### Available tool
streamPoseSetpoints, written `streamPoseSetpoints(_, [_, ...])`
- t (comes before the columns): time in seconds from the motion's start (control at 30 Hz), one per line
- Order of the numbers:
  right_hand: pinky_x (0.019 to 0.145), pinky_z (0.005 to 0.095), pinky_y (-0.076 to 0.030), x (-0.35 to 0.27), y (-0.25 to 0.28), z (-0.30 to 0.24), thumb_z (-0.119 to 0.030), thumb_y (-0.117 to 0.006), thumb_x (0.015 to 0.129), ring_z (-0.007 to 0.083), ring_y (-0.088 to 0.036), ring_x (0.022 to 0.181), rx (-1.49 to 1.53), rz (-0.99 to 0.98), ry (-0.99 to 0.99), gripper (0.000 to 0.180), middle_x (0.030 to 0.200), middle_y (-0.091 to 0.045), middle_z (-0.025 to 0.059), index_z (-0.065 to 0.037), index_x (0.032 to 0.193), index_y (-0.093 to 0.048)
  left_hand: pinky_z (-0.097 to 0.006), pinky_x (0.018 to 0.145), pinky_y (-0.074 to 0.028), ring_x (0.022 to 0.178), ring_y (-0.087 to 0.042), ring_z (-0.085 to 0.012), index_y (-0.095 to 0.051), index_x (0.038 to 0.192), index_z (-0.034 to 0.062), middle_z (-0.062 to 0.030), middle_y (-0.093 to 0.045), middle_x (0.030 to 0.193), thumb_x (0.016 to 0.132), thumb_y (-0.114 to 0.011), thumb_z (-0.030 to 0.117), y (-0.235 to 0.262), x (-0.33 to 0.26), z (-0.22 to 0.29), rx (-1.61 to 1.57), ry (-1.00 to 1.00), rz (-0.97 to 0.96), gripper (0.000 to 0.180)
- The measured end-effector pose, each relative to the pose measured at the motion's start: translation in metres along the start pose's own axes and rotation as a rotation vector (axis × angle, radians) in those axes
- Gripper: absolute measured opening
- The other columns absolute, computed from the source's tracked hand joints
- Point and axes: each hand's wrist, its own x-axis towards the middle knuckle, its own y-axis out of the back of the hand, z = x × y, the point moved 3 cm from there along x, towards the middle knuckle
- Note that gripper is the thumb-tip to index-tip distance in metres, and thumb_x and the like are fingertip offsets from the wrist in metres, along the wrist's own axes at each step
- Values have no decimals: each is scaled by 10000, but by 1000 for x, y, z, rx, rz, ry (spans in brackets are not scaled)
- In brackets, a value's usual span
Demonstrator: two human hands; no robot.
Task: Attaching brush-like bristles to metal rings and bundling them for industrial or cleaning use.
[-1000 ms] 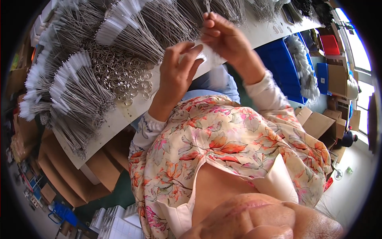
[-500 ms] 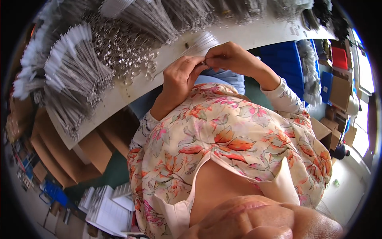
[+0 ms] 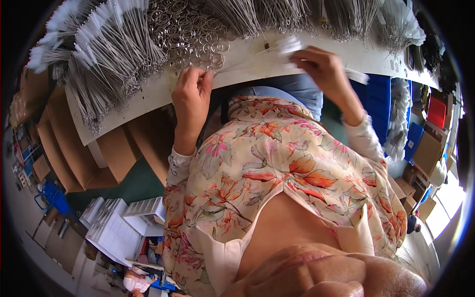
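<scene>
My left hand is at the table's near edge beside loose metal split rings. Its thumb and fingers are pinched together; what lies between them is too small to make out. Thin wire stems run from near its fingertips toward a few brushes with white bristles on the table. My right hand is raised just right of those bristles, its curled fingers smeared by motion. Another white bristle head shows behind the right wrist; whether that hand holds it is unclear.
Thick bundles of wire-stemmed brushes cover the white table's left and far side. Cardboard boxes stand below on the left. Blue bins and bagged brushes are at the right. A person shows at lower left.
My hands were together in front of me and have come apart. The left moved left toward the rings; the right moved right. The view has shifted too.
</scene>
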Motion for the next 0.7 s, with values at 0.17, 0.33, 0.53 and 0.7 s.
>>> streamPoseSetpoints(0.17, [618, 306, -504, 37, -69, -76, -68, -667, 792, 206, -634, 726, 52, -46, 291, 103, 905, -634, 72, -44, 892, -671, -209, 586, -503, 708, -624, -88, -544, 811, 6, -104, -654, 956, 818, -660, 4, 22, 16, 18, -772, 217, 95, 116])
streamPoseSetpoints(0.33, [632, 318, -494, 54, -56, -81, -159, -670, 790, 228, -632, 713, 245, -164, 308, 130, 845, -653, 51, -79, 891, -673, -202, 687, -532, 809, -637, -120, -649, 961, 3, -120, -647, 1005, 833, -627, -22, 59, 39, 27, -722, -107, 21, 133])
streamPoseSetpoints(0.53, [583, 246, -453, 51, -42, -88, -146, -647, 850, 95, -569, 644, 588, -402, -59, 151, 796, -652, 34, -27, 941, -667, -225, 695, -539, 825, -637, -128, -682, 971, 24, -111, -647, 985, 775, -645, -62, 77, 49, 44, -612, -190, -11, 218])
streamPoseSetpoints(0.7, [551, 215, -435, 51, -47, -91, -170, -643, 866, 69, -541, 618, 676, -400, -70, 157, 810, -637, 15, -31, 935, -669, -246, 720, -549, 830, -650, -147, -659, 1000, -6, -130, -645, 1005, 769, -626, -92, 70, 48, 46, -652, -218, 42, 248])
